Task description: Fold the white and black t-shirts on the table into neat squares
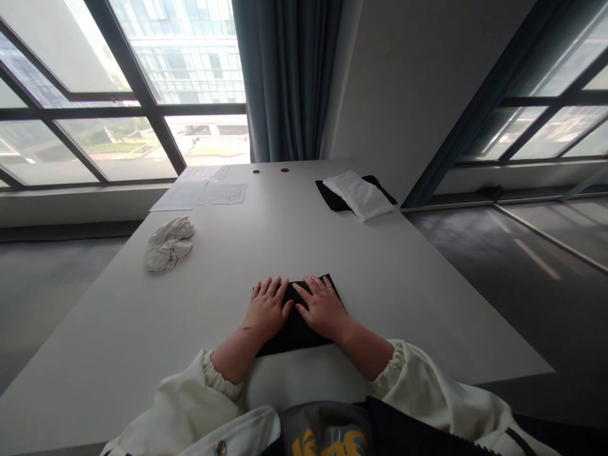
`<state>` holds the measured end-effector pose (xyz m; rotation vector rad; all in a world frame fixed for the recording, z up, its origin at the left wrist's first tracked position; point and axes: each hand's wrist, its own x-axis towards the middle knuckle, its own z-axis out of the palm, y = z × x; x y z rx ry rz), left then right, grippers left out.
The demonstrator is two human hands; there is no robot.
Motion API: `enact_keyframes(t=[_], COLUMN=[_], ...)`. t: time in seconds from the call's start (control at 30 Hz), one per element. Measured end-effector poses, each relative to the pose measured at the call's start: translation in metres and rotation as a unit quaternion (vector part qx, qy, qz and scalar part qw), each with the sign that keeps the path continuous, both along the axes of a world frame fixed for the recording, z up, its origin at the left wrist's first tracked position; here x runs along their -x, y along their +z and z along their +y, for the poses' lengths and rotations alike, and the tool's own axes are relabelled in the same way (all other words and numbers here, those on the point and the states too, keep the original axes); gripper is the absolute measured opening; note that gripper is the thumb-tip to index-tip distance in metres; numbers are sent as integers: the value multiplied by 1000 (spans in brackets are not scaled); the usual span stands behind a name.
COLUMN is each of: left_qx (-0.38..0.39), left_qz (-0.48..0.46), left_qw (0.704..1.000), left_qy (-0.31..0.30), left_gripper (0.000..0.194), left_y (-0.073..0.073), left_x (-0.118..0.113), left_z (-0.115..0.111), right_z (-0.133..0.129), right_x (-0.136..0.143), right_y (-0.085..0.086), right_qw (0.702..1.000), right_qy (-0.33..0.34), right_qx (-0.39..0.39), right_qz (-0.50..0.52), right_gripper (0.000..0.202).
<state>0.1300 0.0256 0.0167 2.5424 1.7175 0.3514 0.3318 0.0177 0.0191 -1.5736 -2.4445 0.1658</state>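
A flat black folded cloth lies on the white table close to my body. My left hand rests flat on its left side, fingers stretched away from me. On its right side lies my right hand, palm down with the fingers spread. The two thumbs point toward each other near the middle, a small gap apart. Both hands cover much of the cloth, so its exact shape underneath is hidden.
A crumpled white cloth sits on the table's left. At the far right, a folded white cloth overlaps a black one. Printed papers lie at the far left, near two round holes. Windows and a blue curtain stand behind the table.
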Motion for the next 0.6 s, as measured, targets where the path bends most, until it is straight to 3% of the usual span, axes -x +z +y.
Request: enact_keyframes(t=[0.17, 0.27, 0.43, 0.6], left_qx=[18, 32, 57, 80], left_qz=[22, 6, -20, -18], left_qw=[999, 999, 998, 996], left_qy=[-29, -22, -34, -26], left_gripper=[60, 61, 63, 67], left_y=[-10, -3, 14, 24], left_x=[12, 21, 27, 33], left_z=[-3, -5, -8, -1], right_z=[3, 6, 15, 24], right_x=[-9, -19, -39, -51], right_y=[-3, -5, -10, -8], right_qw=[999, 999, 988, 984], right_qy=[1, -33, -151, -131], right_qx=[34, 36, -2, 12], right_qz=[-5, 7, 28, 119], right_gripper=[57, 57, 57, 41])
